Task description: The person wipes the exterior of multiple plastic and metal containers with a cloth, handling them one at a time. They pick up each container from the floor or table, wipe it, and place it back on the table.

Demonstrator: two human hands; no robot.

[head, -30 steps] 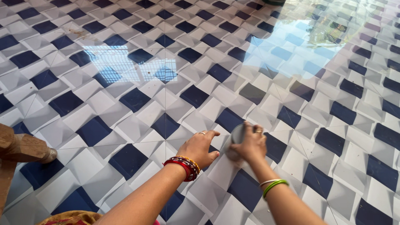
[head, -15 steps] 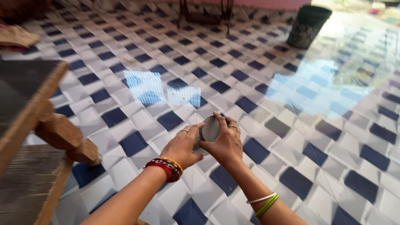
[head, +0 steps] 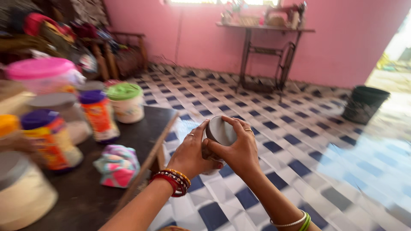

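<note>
Gripping a small round jar [head: 219,136] between them, both hands hover over the blue-and-white tiled floor [head: 299,162], just to the right of a low dark table [head: 132,128]. The right hand [head: 240,150] curls its fingers around the jar's grey metal lid [head: 221,129], thumb across the near side; the left hand [head: 188,152] wraps around the jar's body from the left, so the contents are hidden behind the fingers.

On the table, left of the hands, stand several containers. A white tub with a green lid [head: 125,102] sits at the far edge. Beside it is a tall orange jar with a dark blue lid [head: 97,113], its contents not readable. Further left a clear jar with a grey lid [head: 64,115] holds something white. A large pink-lidded tub [head: 43,75] stands behind. Nearer, an orange jar with a blue lid [head: 49,139] holds a pale powder or grain, and at the near left a big clear jar [head: 21,192] is filled with off-white powder. A crumpled multicoloured cloth [head: 117,166] lies near the table's right edge.

Far right on the floor stands a dark bucket [head: 364,104].
</note>
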